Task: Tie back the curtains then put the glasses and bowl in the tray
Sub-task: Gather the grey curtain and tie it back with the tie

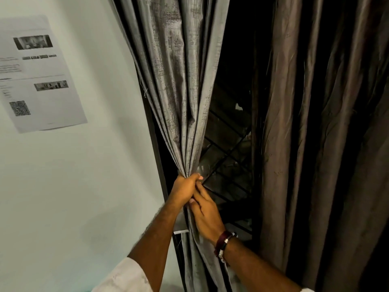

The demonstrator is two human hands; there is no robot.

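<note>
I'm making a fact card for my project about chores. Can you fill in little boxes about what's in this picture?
place: by a window with a dark grille
left hand: grips the grey curtain, bunched together
right hand: rests on the same curtain just below, fingers mostly straight
other curtain: brown, hanging loose on the right
tie-back: none visible
wall: white, with a printed paper stuck on it
right wrist: bracelets
glasses, bowl, tray: not in view

A silver-grey curtain (179, 85) with a mottled, brushed sheen hangs beside a darker brown curtain (320, 123) to its right. Left of the grey curtain, a pale wall (84, 186) carries a white sheet (40, 74) printed in black-and-white.
</note>
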